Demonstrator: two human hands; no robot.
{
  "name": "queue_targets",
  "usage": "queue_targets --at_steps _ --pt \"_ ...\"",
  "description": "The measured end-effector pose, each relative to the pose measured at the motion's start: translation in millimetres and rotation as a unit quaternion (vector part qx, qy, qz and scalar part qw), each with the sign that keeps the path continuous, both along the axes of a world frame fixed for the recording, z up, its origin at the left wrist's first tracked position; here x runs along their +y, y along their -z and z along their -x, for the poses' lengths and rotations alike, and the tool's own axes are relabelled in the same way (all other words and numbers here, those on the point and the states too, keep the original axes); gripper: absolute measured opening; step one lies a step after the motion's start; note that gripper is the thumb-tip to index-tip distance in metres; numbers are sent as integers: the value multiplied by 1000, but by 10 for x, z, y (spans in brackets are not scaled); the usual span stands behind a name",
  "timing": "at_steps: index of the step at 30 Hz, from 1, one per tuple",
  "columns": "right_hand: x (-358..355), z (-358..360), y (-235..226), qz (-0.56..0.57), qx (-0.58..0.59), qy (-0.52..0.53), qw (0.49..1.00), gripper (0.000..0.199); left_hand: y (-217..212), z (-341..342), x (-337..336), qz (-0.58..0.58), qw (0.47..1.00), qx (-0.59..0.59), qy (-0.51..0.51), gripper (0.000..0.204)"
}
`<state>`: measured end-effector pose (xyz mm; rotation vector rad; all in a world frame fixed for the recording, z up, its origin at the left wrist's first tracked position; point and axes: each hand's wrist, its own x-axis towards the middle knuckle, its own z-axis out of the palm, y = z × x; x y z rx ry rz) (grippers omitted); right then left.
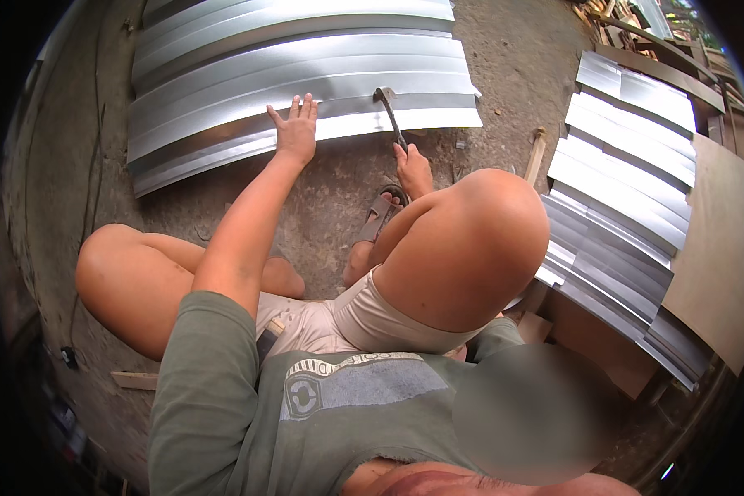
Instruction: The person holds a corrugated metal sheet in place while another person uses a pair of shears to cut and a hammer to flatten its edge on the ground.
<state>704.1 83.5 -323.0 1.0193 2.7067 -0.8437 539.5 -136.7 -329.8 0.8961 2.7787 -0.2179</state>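
A large ribbed sheet of shiny metal (223, 112) lies in front of me on the ground. With fingers spread, my left hand (297, 131) rests at its near edge, fingertips against the metal. My right hand (414, 169) is wrapped round the handle of a claw hammer (393, 116). The hammer's head is over the sheet's near right part; whether it touches the metal I cannot tell. Part of my right forearm is hidden behind my raised knee.
To the right lie overlapping metal sheets (624, 157) beside a plywood board (711, 240). A wooden stick (536, 153) lies near my right knee. Scrap wood (636, 37) is piled at the far right. A dark cable (95, 157) runs along the ground at left, and a short wood piece (135, 380) lies behind my left knee.
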Motion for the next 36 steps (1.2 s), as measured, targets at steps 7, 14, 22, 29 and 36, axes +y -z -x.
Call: queue_targets --at_steps 7,14,22,29,36 --pt "79 -122 -5 45 174 47 983 46 -5 103 -105 -13 1000 -26 -3 70" --pt "-71 -676 278 384 268 383 796 35 -163 260 -41 -17 994 -106 -12 75" --pt "-320 -645 182 525 163 378 745 37 -372 315 71 48 989 -140 8 73" --pt "-2 -337 143 515 146 333 776 37 -214 273 93 32 993 -117 2 73" --pt "-198 -686 107 466 200 374 776 37 54 142 483 -60 996 -72 2 77"
